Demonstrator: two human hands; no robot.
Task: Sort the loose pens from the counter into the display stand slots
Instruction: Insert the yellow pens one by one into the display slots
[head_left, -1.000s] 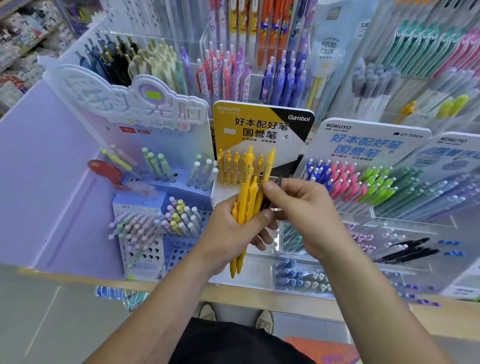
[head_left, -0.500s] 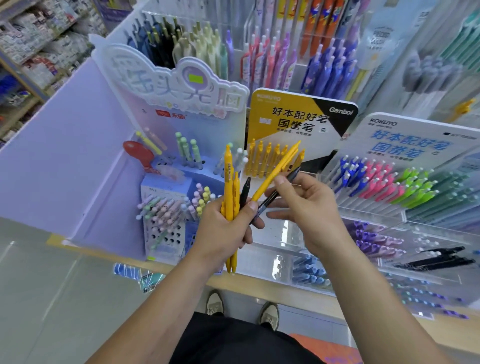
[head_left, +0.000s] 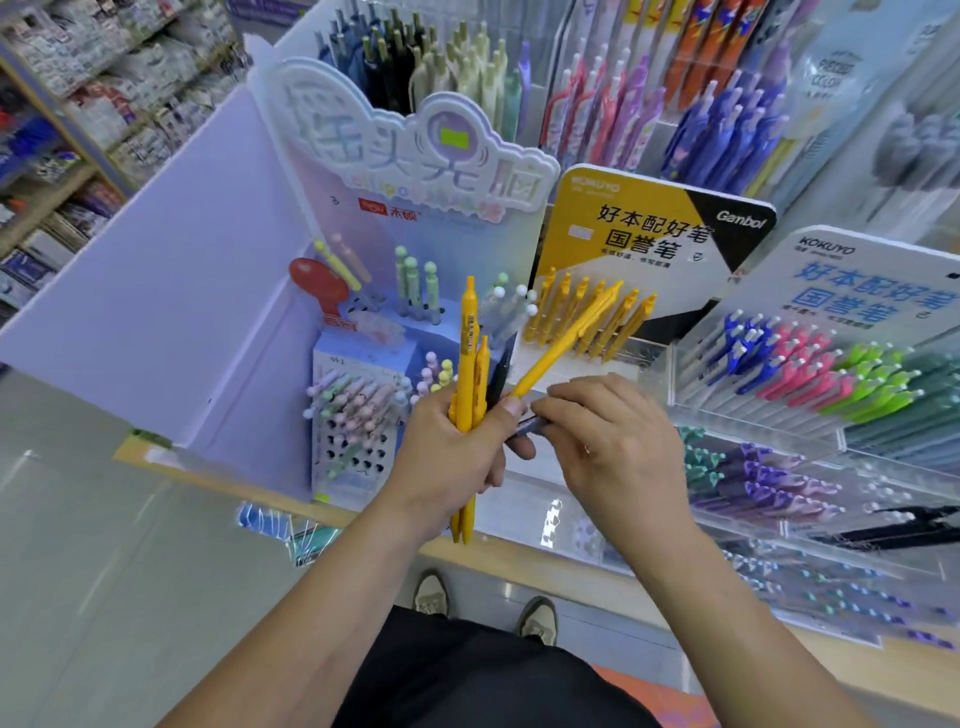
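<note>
My left hand (head_left: 457, 457) grips a bundle of yellow pens (head_left: 469, 364) held upright, with a dark pen (head_left: 500, 374) among them. One yellow pen (head_left: 566, 340) leans out to the right toward the yellow Gambol display stand (head_left: 649, 244), where several yellow pens (head_left: 587, 312) stand in slots. My right hand (head_left: 613, 452) is beside the left, its fingertips pinching a dark pen (head_left: 530, 425) at the bundle's right side. How the leaning yellow pen is held is hidden between the hands.
A lilac stand (head_left: 363, 395) with pastel pens is to the left. A blue-lettered Kokuyo stand (head_left: 852, 291) with blue, pink and green pens is to the right. Clear trays of pens (head_left: 769, 488) line the wooden counter edge (head_left: 519, 556). Tall pen racks rise behind.
The view has shifted left and closer. My right hand has dropped lower onto the dark pen next to the bundle, and the one yellow pen still leans out to the right.
</note>
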